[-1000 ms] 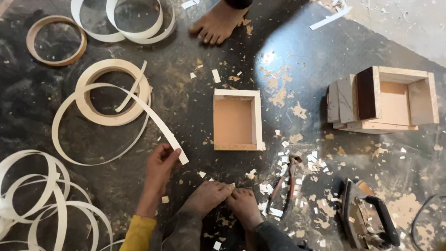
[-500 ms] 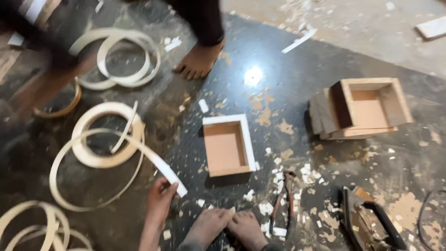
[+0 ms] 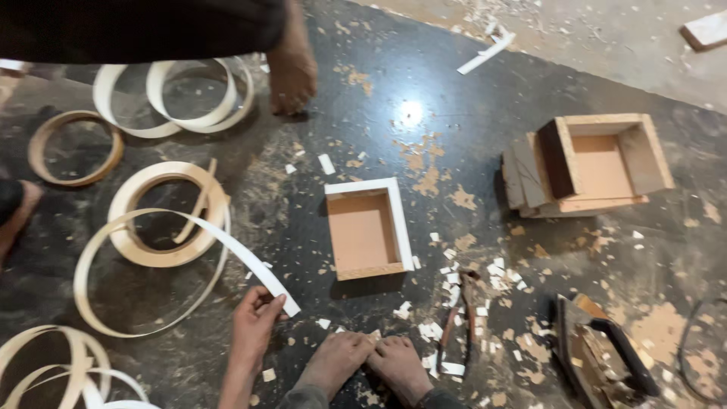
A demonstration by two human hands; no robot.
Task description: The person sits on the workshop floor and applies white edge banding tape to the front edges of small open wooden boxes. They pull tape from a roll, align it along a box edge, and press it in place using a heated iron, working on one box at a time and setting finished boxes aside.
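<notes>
My left hand (image 3: 254, 326) rests on the dark floor and pinches the free end of a long white edging strip (image 3: 235, 257). The strip uncoils from a loose roll of the same band (image 3: 166, 216). My right hand is out of view. My two bare feet (image 3: 363, 363) sit just right of the hand. A small open wooden box with white-edged rims (image 3: 367, 227) lies a little beyond the feet.
Another person's bare foot (image 3: 291, 72) stands at the top, and a second foot (image 3: 15, 216) shows at the left edge. More band coils (image 3: 185, 95) lie around. A second wooden box (image 3: 606, 163) rests on boards at right. Pliers (image 3: 458, 326) and a hand tool (image 3: 598, 352) lie among offcuts.
My left hand has closed on the end of the strip. The other person has stepped across the top toward the left. The view has shifted slightly.
</notes>
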